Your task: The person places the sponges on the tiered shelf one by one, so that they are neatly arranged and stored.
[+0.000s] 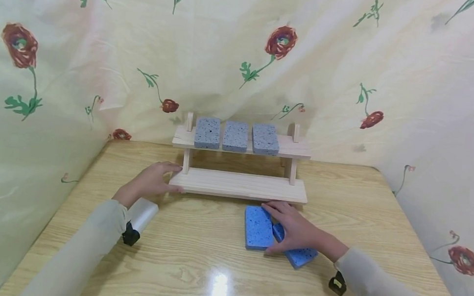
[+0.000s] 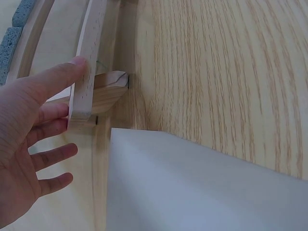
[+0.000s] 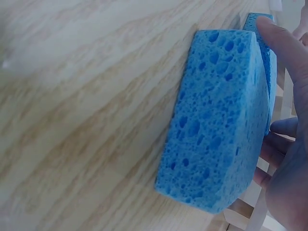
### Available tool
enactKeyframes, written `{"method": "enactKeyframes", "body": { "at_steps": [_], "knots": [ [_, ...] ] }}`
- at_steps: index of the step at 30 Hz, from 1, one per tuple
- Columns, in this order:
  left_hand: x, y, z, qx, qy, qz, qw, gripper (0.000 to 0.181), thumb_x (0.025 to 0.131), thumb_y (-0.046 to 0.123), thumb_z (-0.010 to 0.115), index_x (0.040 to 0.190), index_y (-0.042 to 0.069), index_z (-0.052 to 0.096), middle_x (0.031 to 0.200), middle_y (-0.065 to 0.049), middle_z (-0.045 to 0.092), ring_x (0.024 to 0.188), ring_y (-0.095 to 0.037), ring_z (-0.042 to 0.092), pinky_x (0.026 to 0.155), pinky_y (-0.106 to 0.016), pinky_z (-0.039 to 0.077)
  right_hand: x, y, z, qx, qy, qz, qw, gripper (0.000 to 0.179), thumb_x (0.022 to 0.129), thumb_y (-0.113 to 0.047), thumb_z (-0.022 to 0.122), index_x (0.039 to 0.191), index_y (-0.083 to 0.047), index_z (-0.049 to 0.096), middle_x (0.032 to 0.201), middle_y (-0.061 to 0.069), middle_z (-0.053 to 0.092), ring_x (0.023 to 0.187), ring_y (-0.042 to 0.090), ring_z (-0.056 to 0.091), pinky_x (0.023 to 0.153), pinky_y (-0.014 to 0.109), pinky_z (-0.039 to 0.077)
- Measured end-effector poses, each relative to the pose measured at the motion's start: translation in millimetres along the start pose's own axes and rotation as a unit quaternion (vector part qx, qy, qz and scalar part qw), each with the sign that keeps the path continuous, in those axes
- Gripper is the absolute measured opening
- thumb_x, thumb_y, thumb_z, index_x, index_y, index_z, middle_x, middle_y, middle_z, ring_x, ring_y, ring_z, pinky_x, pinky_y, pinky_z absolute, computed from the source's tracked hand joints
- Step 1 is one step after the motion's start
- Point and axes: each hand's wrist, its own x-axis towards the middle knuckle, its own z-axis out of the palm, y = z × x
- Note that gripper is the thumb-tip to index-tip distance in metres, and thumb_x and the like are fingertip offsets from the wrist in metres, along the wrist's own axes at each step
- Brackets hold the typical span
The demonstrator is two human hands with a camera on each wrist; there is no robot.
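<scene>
My left hand [image 1: 150, 182] grips the left end of a two-tier wooden shelf [image 1: 237, 183]. In the left wrist view its thumb lies on the board edge [image 2: 86, 77], two fingertips touch the board's end, and the other fingers are apart from it. Before the shelf, my right hand [image 1: 294, 226] spans a blue sponge [image 1: 258, 228] lying flat, thumb at its near corner and fingertips at its far edge. A second blue sponge [image 1: 301, 258] lies slanted beneath that hand, partly hidden; it fills the middle of the right wrist view [image 3: 207, 115].
Three grey sponges [image 1: 235, 137] lie in a row on the upper tier. The wood-grain table [image 1: 188, 255] meets flowered cloth [image 1: 212, 56] behind and at both sides. A white object [image 1: 142, 213] shows beside the left wrist.
</scene>
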Motion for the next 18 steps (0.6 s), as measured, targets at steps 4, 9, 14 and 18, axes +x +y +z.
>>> {"method": "enactKeyframes", "body": {
  "at_steps": [4,9,14,18],
  "knots": [
    [-0.5,0.4,-0.6,-0.001,-0.003,-0.004,1.0000,0.072,0.089,0.040,0.079,0.145,0.002,0.055,0.152,-0.022,0.051,0.143,-0.043,0.044,0.119,-0.058,0.037,0.2,-0.2,1.2,-0.001,0.003,-0.004,1.0000,0.120,0.070,-0.067,0.084,0.157,-0.001,0.034,0.156,0.020,0.042,0.141,0.040,0.043,0.109,0.061,0.045],
    [0.3,0.6,-0.6,0.000,0.000,-0.002,1.0000,0.072,0.089,0.040,0.079,0.145,0.002,0.055,0.151,-0.023,0.051,0.143,-0.043,0.045,0.119,-0.058,0.037,-0.2,-0.4,2.8,0.002,0.001,-0.004,1.0000,0.122,0.070,-0.066,0.084,0.157,0.000,0.032,0.156,0.020,0.042,0.140,0.039,0.043,0.109,0.061,0.045],
    [0.0,1.5,-1.0,-0.002,0.002,0.000,1.0000,0.072,0.088,0.039,0.080,0.144,0.001,0.055,0.151,-0.023,0.052,0.143,-0.043,0.045,0.119,-0.057,0.037,-0.3,1.0,5.2,-0.007,-0.004,-0.003,1.0000,0.122,0.071,-0.065,0.084,0.158,0.000,0.030,0.156,0.020,0.041,0.138,0.038,0.044,0.107,0.060,0.046],
    [-0.5,1.8,-0.5,-0.002,0.003,0.000,1.0000,0.072,0.088,0.039,0.080,0.144,0.001,0.056,0.150,-0.024,0.052,0.142,-0.044,0.045,0.119,-0.058,0.037,-0.2,0.9,6.2,-0.007,-0.004,-0.002,1.0000,0.120,0.072,-0.064,0.084,0.158,0.000,0.031,0.156,0.019,0.042,0.136,0.034,0.046,0.106,0.057,0.047]
  ]
}}
